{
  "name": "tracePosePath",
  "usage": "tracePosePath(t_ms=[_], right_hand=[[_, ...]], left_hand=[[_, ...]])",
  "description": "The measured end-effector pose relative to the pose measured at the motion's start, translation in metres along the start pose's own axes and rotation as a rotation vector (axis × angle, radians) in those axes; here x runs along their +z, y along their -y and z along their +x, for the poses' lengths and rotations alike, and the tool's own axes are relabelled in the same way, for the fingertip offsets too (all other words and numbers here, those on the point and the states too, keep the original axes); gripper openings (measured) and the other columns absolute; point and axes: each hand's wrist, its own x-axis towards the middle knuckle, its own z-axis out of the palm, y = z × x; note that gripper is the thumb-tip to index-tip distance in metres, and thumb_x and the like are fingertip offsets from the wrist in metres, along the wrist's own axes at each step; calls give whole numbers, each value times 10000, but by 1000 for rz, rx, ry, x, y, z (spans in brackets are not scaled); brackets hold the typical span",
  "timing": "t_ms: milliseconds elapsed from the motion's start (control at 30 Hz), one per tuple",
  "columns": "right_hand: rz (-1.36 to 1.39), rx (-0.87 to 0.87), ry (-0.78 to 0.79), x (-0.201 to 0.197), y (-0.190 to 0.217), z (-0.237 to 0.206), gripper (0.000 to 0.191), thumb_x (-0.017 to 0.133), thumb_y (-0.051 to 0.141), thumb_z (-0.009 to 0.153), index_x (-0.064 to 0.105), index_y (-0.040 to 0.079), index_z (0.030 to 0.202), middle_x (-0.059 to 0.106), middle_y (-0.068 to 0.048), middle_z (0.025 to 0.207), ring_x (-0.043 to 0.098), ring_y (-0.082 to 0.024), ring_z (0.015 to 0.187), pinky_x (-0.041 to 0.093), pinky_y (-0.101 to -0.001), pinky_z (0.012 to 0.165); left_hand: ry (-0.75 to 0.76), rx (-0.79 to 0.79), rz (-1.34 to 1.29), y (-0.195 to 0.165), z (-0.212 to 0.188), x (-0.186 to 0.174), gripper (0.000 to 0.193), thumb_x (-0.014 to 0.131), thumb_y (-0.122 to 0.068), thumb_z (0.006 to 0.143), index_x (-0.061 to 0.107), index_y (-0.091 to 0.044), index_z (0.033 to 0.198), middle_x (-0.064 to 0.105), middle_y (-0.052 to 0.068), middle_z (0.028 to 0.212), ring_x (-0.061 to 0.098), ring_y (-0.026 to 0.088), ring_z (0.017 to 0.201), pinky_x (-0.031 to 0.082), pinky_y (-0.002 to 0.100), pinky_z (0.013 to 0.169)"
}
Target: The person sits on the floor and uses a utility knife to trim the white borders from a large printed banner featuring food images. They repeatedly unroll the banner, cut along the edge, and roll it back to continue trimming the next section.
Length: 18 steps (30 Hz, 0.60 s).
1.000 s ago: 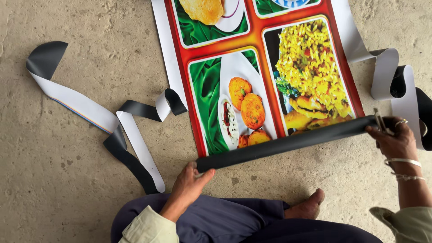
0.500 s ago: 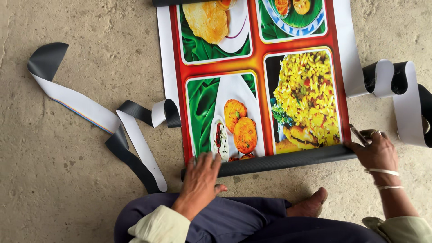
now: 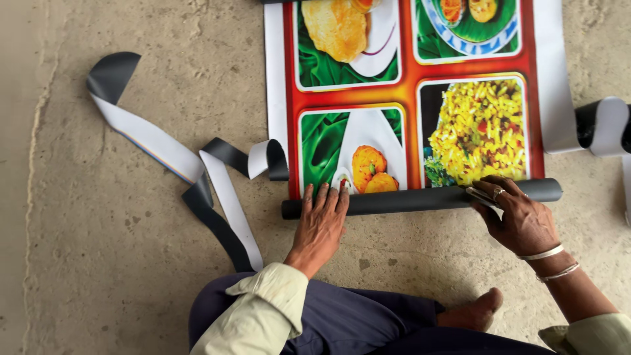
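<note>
Two hands rest on the rolled end of a glossy printed banner [image 3: 407, 85]. Left hand [image 3: 322, 223] lies flat, fingers spread, palm pressing the dark matte roll [image 3: 407, 200]. Right hand [image 3: 516, 213] curls loosely over the roll near its right end, a thin metal tool [image 3: 483, 195] under the fingers; how tightly it grips cannot be told. Roll is a smooth, narrow cylinder, lying crosswise on rough, pitted concrete floor [image 3: 118, 263]. Unrolled sheet stretches away, flat, its white margins straight. Curled trimmed strips [image 3: 171, 151], grey-backed, lie left; another curl [image 3: 601, 125] right. Bare floor lies open at the far left.
</note>
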Motion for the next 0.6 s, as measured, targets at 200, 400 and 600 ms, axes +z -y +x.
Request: tracePosePath(t_ms=[200, 400, 600], right_hand=[[-235, -44, 118, 18, 5, 13, 450, 705, 394, 859, 711, 217, 1273, 695, 2, 1264, 748, -271, 870, 607, -399, 691], [-305, 121, 291, 24, -23, -8, 267, 691, 441, 899, 754, 271, 1095, 730, 72, 1090, 767, -254, 842, 622, -391, 744], [-286, 186, 367, 43, -80, -54, 292, 740, 370, 848, 759, 258, 1117, 742, 81, 1099, 775, -206, 799, 626, -346, 682]], left_hand=[[138, -22, -99, 10, 12, 11, 460, 605, 0, 891, 552, 19, 1347, 608, 177, 1185, 591, 311, 1070, 443, 463, 973], [209, 53, -187, -12, -3, 15, 376, 619, -20, 903, 587, 6, 1276, 626, 154, 1100, 611, 283, 969, 477, 455, 846], [242, 205, -420, -41, -23, 8, 471, 742, -166, 819, 625, -4, 1245, 650, 162, 1054, 640, 292, 927, 520, 447, 792]])
